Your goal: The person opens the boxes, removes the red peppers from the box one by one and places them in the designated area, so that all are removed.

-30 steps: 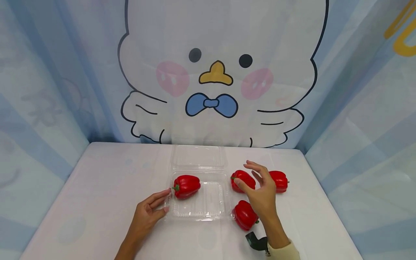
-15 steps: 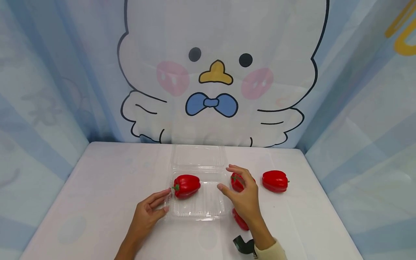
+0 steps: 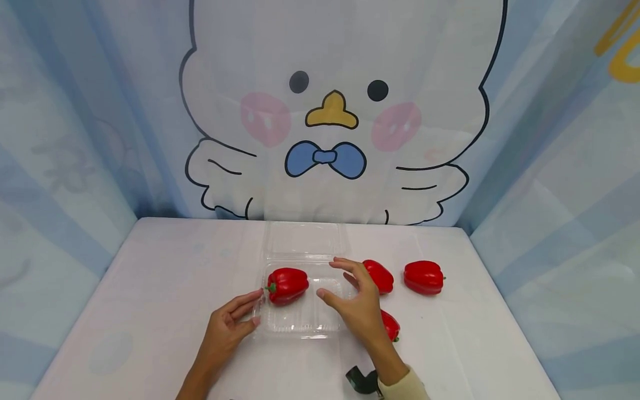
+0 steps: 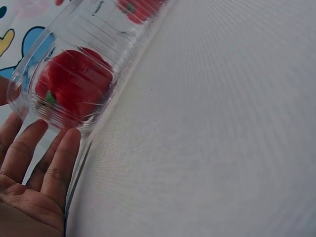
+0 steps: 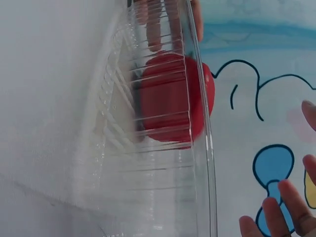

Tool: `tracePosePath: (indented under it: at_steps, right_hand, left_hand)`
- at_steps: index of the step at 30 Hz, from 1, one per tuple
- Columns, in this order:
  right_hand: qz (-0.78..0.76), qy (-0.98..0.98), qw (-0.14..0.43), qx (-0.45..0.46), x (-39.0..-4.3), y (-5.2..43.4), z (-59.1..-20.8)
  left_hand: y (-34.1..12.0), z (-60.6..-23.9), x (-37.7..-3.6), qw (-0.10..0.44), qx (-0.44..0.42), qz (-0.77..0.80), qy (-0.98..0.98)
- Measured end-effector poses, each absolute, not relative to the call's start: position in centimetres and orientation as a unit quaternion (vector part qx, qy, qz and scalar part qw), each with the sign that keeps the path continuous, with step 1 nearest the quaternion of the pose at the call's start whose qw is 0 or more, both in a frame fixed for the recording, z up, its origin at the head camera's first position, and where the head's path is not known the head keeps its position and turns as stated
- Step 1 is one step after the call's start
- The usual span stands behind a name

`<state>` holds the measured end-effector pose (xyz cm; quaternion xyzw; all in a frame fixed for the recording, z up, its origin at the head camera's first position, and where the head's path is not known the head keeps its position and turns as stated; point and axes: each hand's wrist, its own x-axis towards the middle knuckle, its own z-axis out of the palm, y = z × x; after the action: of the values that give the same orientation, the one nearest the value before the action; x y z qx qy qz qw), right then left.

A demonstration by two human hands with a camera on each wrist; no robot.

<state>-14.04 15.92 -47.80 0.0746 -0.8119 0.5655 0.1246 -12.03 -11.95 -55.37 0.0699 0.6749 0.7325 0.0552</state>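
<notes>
Clear plastic, ribbed along its walls, makes up the open clamshell container at the middle of the white surface, its hinged lid laid flat behind it toward the cartoon-bird backdrop. Only the head view takes in the whole layout: one red bell pepper lies on its side in the container's left half with its green stem pointing left, and three more peppers lie on the surface to the right, one just beside the container's far right corner, one farther right, and one nearer the person, partly hidden by the right hand. The left wrist view shows what the head view cannot, the left hand with straight fingers resting against the container's left wall, the glossy pepper seen through the plastic just past them. The right wrist view looks along the container's ridged floor to the same pepper, with only fingertips of the right hand at the frame's lower right corner. From the head view that hand hovers open over the container's right half, fingers loosely spread, holding nothing. The right half of the tray is unfilled, and bare surface stretches wide to the left of the container and in front of it.
</notes>
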Motion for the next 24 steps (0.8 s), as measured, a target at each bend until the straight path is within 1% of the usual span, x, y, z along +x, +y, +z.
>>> tracePosePath:
  at_steps: [6,12,20,24]
  right_hand:
    - [0.574,-0.809,0.101,0.077,-13.8,14.7,-47.5]
    - [0.553,-0.823,0.093,0.09,-14.3,13.9,-48.7]
    - [0.543,-0.832,0.067,0.088,-14.5,12.7,-49.3]
    - [0.528,-0.842,0.065,0.088,-14.6,12.1,-49.6]
  left_hand:
    - [-12.0,-55.4,-12.1,0.052,0.073,0.733,0.674]
    - [-12.0,-55.4,-12.1,0.056,0.074,0.732,0.674]
    - [-12.0,-55.5,-12.2,0.053,0.078,0.731,0.676]
    - [-12.0,-55.5,-12.1,0.052,0.074,0.728,0.68]
